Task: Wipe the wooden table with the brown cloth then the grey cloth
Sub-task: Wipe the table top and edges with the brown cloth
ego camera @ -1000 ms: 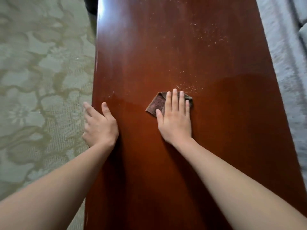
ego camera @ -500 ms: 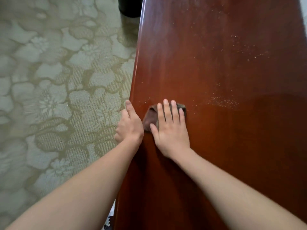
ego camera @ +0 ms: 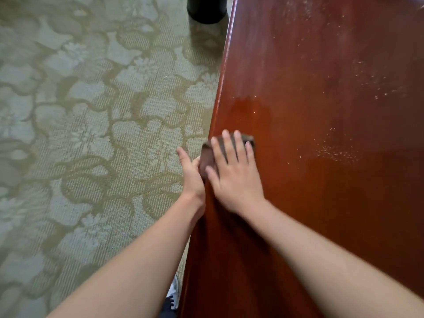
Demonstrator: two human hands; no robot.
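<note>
The fingers (ego camera: 230,149) of the right hand (ego camera: 237,180) lie straight and slightly spread, pressed flat on the brown cloth (ego camera: 206,158), which sits at the left edge of the wooden table (ego camera: 321,203). The cloth shows past the fingertips and beside the index finger, reaching the table's rim. The left hand (ego camera: 192,174) is held edge-on just off that rim, one finger pointing forward and relaxed, touching the cloth's outer edge and gripping nothing. Further right on the tabletop lies a patch of pale crumbs (ego camera: 337,152), with more specks scattered beyond. A patterned green carpet (ego camera: 91,134) covers the floor, and a black object (ego camera: 205,10) stands on it at the far end.
</note>
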